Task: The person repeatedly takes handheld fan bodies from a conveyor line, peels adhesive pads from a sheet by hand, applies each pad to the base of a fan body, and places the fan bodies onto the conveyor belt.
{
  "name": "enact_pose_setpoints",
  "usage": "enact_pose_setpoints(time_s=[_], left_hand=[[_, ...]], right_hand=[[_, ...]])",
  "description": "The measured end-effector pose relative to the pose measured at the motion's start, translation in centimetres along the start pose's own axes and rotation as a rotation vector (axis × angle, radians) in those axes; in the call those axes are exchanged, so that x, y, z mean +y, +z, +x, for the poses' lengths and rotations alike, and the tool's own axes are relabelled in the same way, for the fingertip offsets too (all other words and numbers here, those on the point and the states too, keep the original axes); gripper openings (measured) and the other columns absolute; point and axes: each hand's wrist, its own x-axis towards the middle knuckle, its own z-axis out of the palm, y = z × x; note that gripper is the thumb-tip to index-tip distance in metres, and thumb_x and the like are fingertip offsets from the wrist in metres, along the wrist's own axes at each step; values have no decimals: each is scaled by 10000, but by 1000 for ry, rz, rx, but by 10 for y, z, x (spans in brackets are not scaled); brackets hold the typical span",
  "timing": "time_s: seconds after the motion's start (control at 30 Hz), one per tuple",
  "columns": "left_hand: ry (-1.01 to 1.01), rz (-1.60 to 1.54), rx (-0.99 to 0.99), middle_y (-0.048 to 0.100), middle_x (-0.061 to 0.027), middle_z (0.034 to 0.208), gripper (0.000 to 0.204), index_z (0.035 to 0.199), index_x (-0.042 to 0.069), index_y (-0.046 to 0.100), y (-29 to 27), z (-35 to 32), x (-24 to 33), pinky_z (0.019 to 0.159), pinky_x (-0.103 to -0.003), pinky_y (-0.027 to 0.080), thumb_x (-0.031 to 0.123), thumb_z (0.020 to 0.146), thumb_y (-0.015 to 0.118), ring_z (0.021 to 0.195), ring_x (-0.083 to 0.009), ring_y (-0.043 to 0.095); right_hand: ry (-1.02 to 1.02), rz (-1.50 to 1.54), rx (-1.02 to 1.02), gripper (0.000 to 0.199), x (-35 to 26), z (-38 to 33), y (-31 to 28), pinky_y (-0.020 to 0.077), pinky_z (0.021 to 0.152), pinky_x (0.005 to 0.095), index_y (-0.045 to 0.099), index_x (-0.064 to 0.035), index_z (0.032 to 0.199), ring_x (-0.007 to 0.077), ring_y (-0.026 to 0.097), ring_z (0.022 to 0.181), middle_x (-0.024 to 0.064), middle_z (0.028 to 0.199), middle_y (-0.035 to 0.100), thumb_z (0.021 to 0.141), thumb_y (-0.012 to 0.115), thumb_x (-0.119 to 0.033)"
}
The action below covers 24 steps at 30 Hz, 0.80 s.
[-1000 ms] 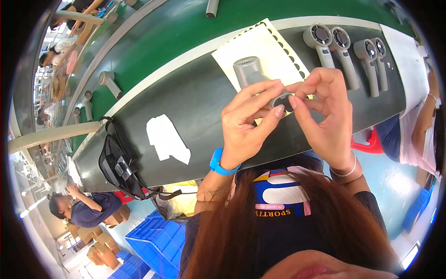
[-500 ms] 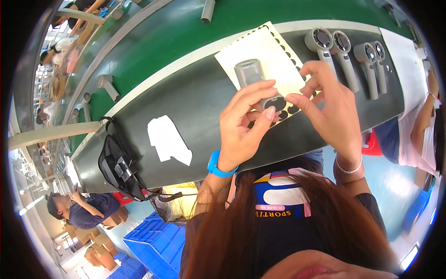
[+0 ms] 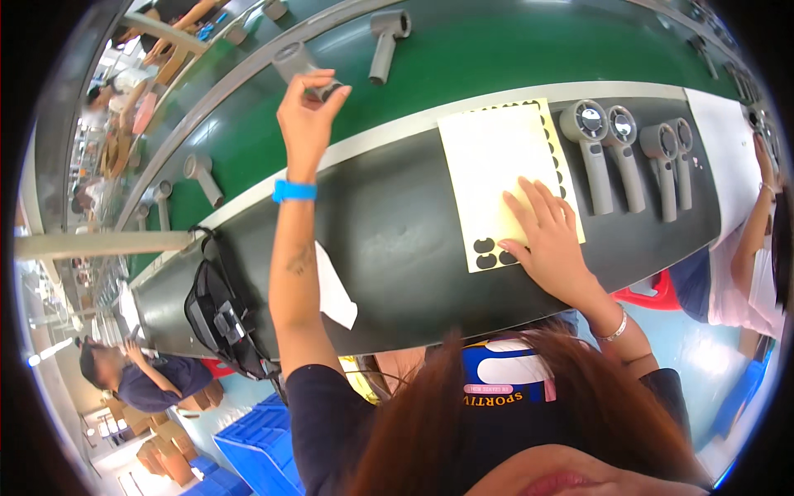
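My left hand [image 3: 308, 120] is stretched out over the green conveyor belt, its fingers closed round the handle end of a grey handheld fan [image 3: 293, 58]. The fan's head points away from me. Flat on a pale yellow sticker sheet [image 3: 488, 178] rests my right hand [image 3: 547, 244], fingers spread and holding nothing. Black round stickers line the sheet's right side and its near edge. Just right of the sheet lie several grey handheld fans, the closest a fan [image 3: 593, 157] with its round head toward the belt.
On the green belt [image 3: 463, 58] lie more fans, one of them a grey fan [image 3: 385, 50] beyond my left hand. A white paper [image 3: 335, 289] and a black bag [image 3: 219, 306] lie left on the dark table [image 3: 397, 248]. Blue crates [image 3: 260, 442] stand below. A co-worker's arm [image 3: 757, 198] is at right.
My left hand has carried the fan from over the sheet out to the belt at the upper left. My right hand has come down from a raised pinch to lie flat on the sheet.
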Motion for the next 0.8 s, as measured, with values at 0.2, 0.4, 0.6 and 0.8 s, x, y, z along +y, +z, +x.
enact_pose_setpoints(time_s=[0.2, 0.4, 0.6, 0.8], left_hand=[[-32, 220, -139, 673, -62, 1027, 180, 864, -11, 571, 3, 31, -91, 656, -222, 473, 25, 776, 723, 716, -84, 562], [377, 767, 123, 586, -131, 1200, 244, 1117, 45, 590, -18, 12, -82, 837, -360, 492, 191, 930, 533, 1024, -285, 581], [267, 144, -472, 571, -171, 1200, 305, 1107, 51, 593, 39, -63, 52, 974, -406, 401, 182, 834, 630, 1141, -352, 505], [282, 317, -678, 405, -172, 1384, 530, 1228, 112, 562, 85, -113, 72, 1047, -486, 247, 400, 799, 680, 1281, -394, 329]], right_hand=[[15, 54, 63, 559, -3, 20, 10, 250, 1063, 472, 452, -94, 1338, 329, 317, 1325, 141, 1437, 345, 855, 613, -326], [-54, 203, 49, 390, 12, 16, 7, 303, 1046, 451, 549, -102, 1242, 329, 393, 1273, 114, 1383, 434, 856, 603, -98], [18, 455, 176, 183, -23, -4, 8, 440, 817, 380, 629, -47, 976, 307, 531, 979, 119, 1030, 579, 795, 657, -36], [-6, 404, 139, 151, -35, -4, 20, 379, 806, 375, 579, -49, 892, 296, 495, 896, 96, 933, 513, 768, 656, -13]])
